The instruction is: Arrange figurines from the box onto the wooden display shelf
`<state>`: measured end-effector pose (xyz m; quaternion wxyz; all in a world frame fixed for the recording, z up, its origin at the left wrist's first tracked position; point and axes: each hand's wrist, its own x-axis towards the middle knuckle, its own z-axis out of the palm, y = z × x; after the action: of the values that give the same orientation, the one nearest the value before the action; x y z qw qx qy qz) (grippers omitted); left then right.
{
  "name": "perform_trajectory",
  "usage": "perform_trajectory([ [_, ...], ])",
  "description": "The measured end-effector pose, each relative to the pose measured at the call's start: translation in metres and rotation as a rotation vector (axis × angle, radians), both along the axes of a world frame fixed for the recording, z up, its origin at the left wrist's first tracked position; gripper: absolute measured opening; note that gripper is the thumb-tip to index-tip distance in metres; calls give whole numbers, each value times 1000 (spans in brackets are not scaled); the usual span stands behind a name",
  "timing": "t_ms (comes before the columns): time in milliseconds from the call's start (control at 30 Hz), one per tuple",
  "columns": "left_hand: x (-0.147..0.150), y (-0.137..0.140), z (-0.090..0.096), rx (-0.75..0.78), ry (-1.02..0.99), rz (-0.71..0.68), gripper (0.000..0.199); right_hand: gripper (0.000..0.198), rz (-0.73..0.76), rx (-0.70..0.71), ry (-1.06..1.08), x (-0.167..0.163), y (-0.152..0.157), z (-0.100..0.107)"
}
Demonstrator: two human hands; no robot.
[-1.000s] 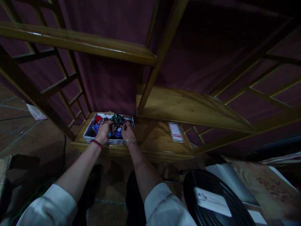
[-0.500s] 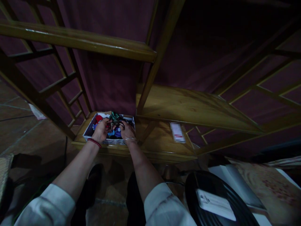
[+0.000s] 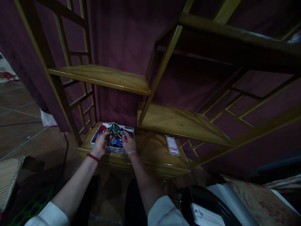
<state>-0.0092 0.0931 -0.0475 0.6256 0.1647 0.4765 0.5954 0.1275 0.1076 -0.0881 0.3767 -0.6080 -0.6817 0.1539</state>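
Note:
A shallow, white-edged cardboard box (image 3: 92, 143) sits on the lowest wooden shelf. Inside are a shiny dark-green cloth bunch (image 3: 114, 128), a red piece (image 3: 102, 128), and blue and purple pieces. My left hand (image 3: 100, 143) reaches over the box's near left side, thumb and fingers curved and apart at the contents; I see nothing plainly held. My right hand (image 3: 129, 143) is over the right part, fingertips pinched on a small blue-purple item (image 3: 122, 133) whose kind is too small to make out. The green bunch lies between and beyond both hands.
Above the box runs a wooden shelf board (image 3: 98, 77); a slanted post (image 3: 162, 73) rises to its right. A blurred white-and-red packet (image 3: 172, 145) lies on the lower shelf. At lower right are a black round object (image 3: 188, 201) and patterned cloth (image 3: 256, 194).
The view has tilted up, showing more of the shelves. My hands have moved apart, and the green bunch now lies in the box. A small blue-purple item is in my right fingertips.

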Motion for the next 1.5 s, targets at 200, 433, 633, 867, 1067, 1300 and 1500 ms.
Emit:
perform_trajectory([
  [200, -11, -44, 29, 26, 72, 1, 13, 38, -80, -148, 163, -20, -35, 36],
  [433, -14, -89, 61, 29, 160, 10, 19, 47, -49, -158, 46, -30, -74, 73],
  [633, -14, -116, 84, 73, 220, -37, 17, 55, -8, -137, 5, -23, -105, 100],
  [867, -5, -143, 96, 137, 258, -61, 18, 40, 79, -125, -2, -9, -133, 126],
  [1067, 14, -158, 100, 161, 300, -166, 21, 27, 46, -328, 244, 9, -138, 131],
  [1300, 43, -176, 98, 244, 270, -220, 28, 15, -17, -402, 512, 27, -162, 140],
  [1500, 62, -193, 109, 368, 305, -259, 38, 28, -70, -328, 588, 45, -188, 158],
])
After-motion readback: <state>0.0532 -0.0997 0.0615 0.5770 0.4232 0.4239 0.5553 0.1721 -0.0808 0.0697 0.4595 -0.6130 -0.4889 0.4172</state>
